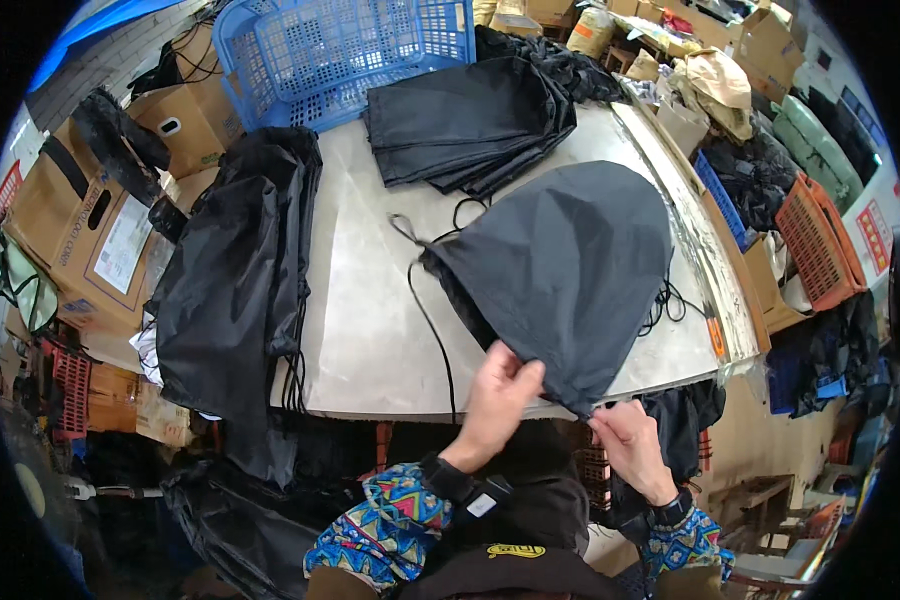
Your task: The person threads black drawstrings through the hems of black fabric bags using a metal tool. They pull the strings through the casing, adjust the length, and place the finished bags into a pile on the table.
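A black drawstring bag (570, 255) lies spread on the pale tabletop (370, 310), its cords trailing out on the left and on the right. My left hand (495, 400) grips the bag's near left edge between thumb and fingers. At the bag's near corner, just past the table's front edge, my right hand (633, 440) pinches the fabric. Both hands are closed on the cloth. Beyond the bag rests a folded stack of black bags (470, 120). On the left, more black bags (235, 260) are piled and hang over the front edge.
A blue plastic basket (345, 60) stands at the table's back left. Cardboard boxes (100, 235) crowd the left side. Along the right edge runs a pale strip with an orange-handled cutter (715, 337). An orange crate (820, 240) and stuffed sacks (715, 85) stand farther right.
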`<state>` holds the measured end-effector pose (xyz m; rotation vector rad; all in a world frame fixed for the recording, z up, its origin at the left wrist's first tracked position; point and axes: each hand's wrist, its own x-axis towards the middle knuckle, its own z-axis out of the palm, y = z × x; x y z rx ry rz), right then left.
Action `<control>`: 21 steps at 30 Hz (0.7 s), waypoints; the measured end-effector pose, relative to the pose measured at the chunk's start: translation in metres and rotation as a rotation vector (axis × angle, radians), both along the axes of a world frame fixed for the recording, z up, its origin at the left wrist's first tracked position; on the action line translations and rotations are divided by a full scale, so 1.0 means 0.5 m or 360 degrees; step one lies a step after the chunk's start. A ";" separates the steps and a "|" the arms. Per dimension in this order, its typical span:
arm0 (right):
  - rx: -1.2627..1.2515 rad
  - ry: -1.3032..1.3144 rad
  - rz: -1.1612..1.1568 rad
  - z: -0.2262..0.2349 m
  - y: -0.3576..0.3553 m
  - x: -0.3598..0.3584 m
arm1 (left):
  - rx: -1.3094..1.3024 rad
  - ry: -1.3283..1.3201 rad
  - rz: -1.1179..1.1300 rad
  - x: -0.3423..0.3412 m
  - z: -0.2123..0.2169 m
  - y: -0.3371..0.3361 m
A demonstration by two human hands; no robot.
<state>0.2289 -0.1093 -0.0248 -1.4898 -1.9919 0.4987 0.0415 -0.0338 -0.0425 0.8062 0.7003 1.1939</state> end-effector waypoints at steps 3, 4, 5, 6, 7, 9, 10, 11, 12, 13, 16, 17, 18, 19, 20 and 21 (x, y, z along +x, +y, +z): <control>0.0130 -0.0519 0.0093 0.012 0.023 -0.016 | 0.0272 0.0360 -0.0063 0.038 -0.053 -0.020; 0.0096 -0.0435 0.0051 0.030 0.031 -0.011 | 0.0316 0.0517 -0.0050 0.046 -0.042 -0.021; 0.0060 -0.0347 -0.0001 0.048 0.040 -0.004 | 0.0362 0.0675 -0.0045 0.051 -0.034 -0.023; 0.0027 -0.0258 -0.0055 0.071 0.051 0.004 | 0.0411 0.0831 -0.0041 0.060 -0.027 -0.026; 0.0334 -0.0159 -0.0058 0.119 0.079 -0.008 | 0.0568 0.0964 0.0010 0.066 -0.024 -0.029; 0.0754 0.0078 -0.0058 0.209 0.122 -0.059 | 0.0878 0.1198 0.0104 0.082 -0.020 -0.042; 0.0765 0.0159 0.0002 0.226 0.129 -0.065 | 0.0889 0.1343 -0.0018 0.091 -0.019 -0.046; 0.0778 0.0239 0.0061 0.248 0.134 -0.071 | 0.0899 0.1493 -0.0133 0.098 -0.013 -0.051; 0.0681 0.0244 0.0176 0.264 0.133 -0.067 | 0.0906 0.1644 -0.0244 0.103 -0.010 -0.054; 0.0508 0.0071 0.0268 0.286 0.127 -0.058 | 0.1038 0.1719 -0.0189 0.106 -0.020 -0.053; 0.0135 0.1036 0.0106 0.304 0.091 -0.047 | 0.1138 0.1969 0.0012 0.105 -0.034 -0.048; 0.0483 0.1093 -0.0031 0.316 0.083 -0.029 | 0.1280 0.1843 0.0285 0.093 -0.031 -0.049; 0.0830 0.1144 -0.0170 0.338 0.074 0.002 | 0.1396 0.2004 0.0372 0.077 -0.053 -0.035; 0.1183 0.0502 -0.0456 0.368 0.040 0.048 | 0.1513 0.2147 0.0449 0.063 -0.090 -0.018; 0.1524 -0.0441 -0.1152 0.405 -0.005 0.098 | 0.1648 0.2252 0.0508 0.063 -0.112 -0.007; 0.1775 -0.0990 -0.1760 0.433 -0.043 0.148 | 0.1441 0.2126 0.0660 0.059 -0.116 0.002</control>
